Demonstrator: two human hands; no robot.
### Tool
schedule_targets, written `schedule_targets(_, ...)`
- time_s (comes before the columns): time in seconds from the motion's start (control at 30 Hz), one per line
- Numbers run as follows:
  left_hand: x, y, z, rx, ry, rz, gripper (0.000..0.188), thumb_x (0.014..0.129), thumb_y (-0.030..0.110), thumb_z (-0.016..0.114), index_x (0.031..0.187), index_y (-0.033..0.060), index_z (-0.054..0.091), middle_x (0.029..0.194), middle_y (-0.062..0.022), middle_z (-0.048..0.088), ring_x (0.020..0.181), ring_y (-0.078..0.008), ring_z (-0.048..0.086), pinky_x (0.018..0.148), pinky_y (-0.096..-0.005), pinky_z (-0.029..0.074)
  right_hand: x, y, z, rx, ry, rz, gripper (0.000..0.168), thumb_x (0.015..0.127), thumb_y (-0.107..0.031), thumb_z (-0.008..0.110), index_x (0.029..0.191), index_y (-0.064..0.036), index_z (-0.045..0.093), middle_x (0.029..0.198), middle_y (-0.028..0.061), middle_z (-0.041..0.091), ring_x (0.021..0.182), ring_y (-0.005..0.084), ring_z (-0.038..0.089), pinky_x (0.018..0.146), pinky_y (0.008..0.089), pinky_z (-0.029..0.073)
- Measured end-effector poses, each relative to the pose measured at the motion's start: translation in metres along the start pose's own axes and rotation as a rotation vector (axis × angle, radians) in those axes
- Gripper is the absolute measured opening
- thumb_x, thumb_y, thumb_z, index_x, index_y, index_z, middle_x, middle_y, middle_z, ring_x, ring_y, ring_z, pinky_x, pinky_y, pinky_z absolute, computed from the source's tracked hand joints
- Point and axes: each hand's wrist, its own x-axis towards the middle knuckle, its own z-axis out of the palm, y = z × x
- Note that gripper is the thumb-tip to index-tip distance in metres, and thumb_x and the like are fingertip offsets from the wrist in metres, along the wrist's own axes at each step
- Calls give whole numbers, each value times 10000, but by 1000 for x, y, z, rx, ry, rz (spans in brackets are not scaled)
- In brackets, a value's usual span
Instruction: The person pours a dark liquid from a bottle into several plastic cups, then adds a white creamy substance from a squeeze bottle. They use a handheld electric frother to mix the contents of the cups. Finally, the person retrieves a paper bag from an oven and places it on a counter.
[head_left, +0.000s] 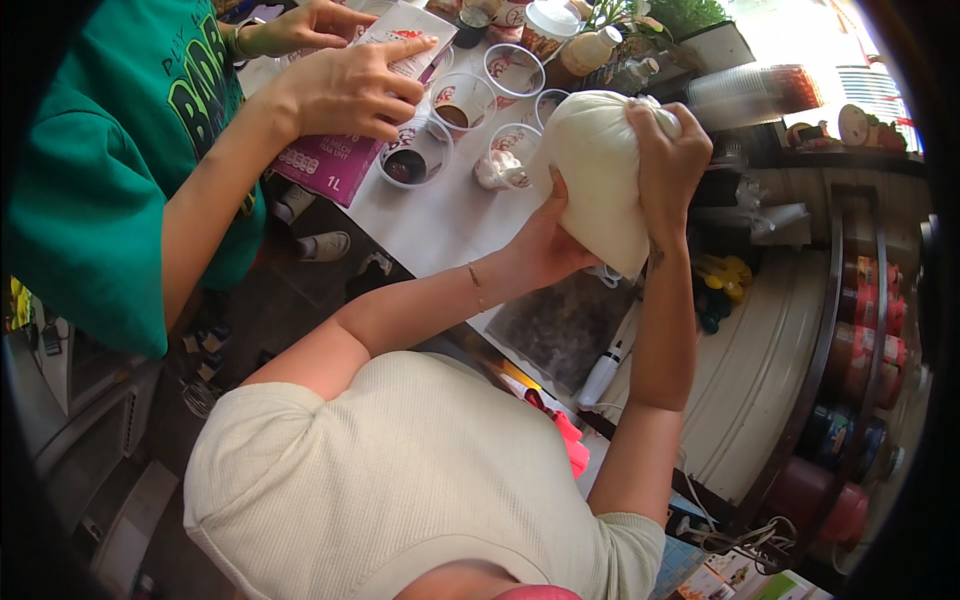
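A plump piping bag (592, 172) filled with something white is held up over the edge of the table. My right hand (671, 146) grips its gathered, twisted end at the top. Lower on the bag, my left hand (551, 232) cups the side with the thumb pressed against it. The narrow end of the bag points down towards me. Just left of the bag stands a clear plastic cup (501, 166) with white dollops in it. Nearby are a cup with dark liquid (407, 165) and another cup with a brown layer (454, 112).
At the left a person in a green shirt (127, 172) holds a purple milk carton (337, 165). Bottles (592, 49), stacked cups (750, 94) and plants crowd the table's back. A white handheld tool (600, 375) lies near a dark mat (559, 315). A rack of jars (870, 330) stands right.
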Motion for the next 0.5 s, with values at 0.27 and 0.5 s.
schedule_targets(0.27,-11,-3,24,261,28,5,707,838,532,568,1387,188,285,1346,-39,422,1227,-224,436,960,-502,403,-36,21,-48,485,195,259,315,829,-267,672,902,38,642,778,60,615,658,116,559,602,257,460)
schedule_targets(0.5,1,23,57,242,-50,165,748,819,597,539,1384,168,301,1339,-47,442,1240,-216,434,982,-479,399,-7,-39,-37,588,156,109,287,868,-257,644,913,26,643,807,80,636,700,122,608,625,238,498)
